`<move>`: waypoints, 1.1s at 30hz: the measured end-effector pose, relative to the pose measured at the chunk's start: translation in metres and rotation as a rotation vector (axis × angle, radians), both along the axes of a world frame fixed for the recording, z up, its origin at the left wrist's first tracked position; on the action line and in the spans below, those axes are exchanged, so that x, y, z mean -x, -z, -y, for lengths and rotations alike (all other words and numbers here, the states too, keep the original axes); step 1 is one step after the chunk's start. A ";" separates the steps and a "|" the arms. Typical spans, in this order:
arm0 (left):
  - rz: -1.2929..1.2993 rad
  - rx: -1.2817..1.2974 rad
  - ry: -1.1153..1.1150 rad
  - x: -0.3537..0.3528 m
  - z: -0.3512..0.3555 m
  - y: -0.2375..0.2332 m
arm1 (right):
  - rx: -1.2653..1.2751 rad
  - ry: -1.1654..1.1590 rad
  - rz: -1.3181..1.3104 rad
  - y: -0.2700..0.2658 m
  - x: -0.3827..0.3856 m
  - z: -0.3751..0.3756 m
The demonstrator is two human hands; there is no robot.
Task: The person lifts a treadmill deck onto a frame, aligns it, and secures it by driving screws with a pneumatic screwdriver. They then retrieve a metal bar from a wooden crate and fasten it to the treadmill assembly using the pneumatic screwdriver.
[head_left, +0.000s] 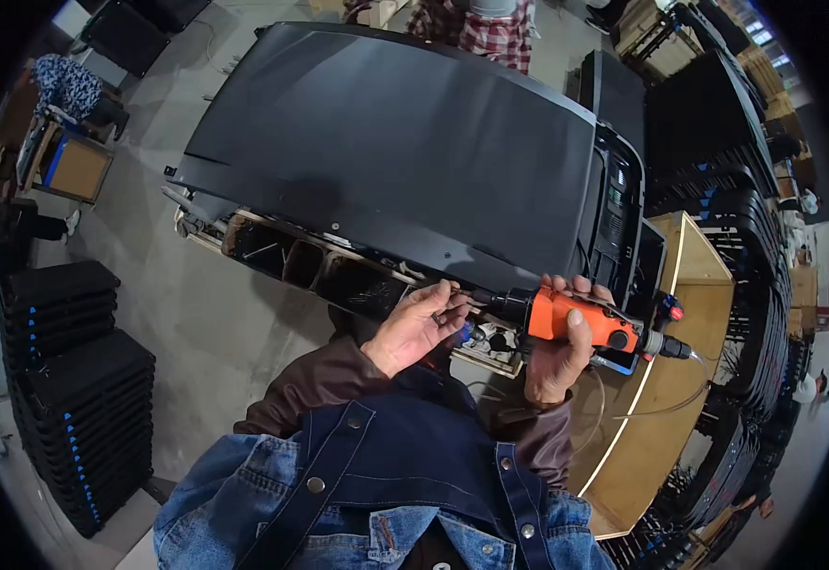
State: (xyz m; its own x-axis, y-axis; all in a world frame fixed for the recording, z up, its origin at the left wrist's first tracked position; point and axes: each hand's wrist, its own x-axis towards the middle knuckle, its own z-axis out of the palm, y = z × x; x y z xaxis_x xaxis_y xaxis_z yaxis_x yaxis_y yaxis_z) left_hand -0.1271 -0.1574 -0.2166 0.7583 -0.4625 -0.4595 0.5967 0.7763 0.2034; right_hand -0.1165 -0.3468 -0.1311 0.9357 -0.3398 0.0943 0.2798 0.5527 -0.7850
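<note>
My right hand (566,356) is wrapped round an orange and black pneumatic screwdriver (566,316), held level with its nose pointing left. A thin clear air hose (701,366) runs from its rear end. The fingers of my left hand (412,328) pinch together at the tip of the driver's bit; whatever small piece they hold there is too small to make out. Just beyond both hands lies a large dark panel (395,142), its near edge close to the bit. Below that edge hang open bins (305,264) with small loose parts in them.
A wooden box (657,418) stands at my right, beside racks of black frames (733,223). Stacked black panels (86,418) stand on the floor at left. A person in a checked shirt (490,33) is across the panel; another person (67,85) works at far left.
</note>
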 end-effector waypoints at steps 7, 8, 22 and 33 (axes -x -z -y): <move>-0.092 -0.127 -0.057 -0.028 -0.087 0.000 | 0.242 -0.068 0.108 -0.001 -0.022 -0.114; -0.119 -0.073 -0.050 -0.033 -0.102 0.009 | 0.268 -0.106 0.130 -0.001 -0.029 -0.130; -0.271 0.223 0.053 -0.059 -0.166 0.055 | 0.879 -0.358 0.097 -0.005 -0.072 -0.230; 0.119 -0.124 0.141 -0.032 -0.208 0.039 | 0.831 -0.512 0.303 0.002 -0.106 -0.237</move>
State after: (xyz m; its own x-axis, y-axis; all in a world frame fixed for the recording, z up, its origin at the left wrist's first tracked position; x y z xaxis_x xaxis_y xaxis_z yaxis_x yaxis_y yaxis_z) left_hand -0.0953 0.0503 -0.2561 0.7423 -0.5136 -0.4303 0.6638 0.6511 0.3679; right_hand -0.0104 -0.1095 -0.1334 0.8477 0.3754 0.3747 0.4136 -0.0255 -0.9101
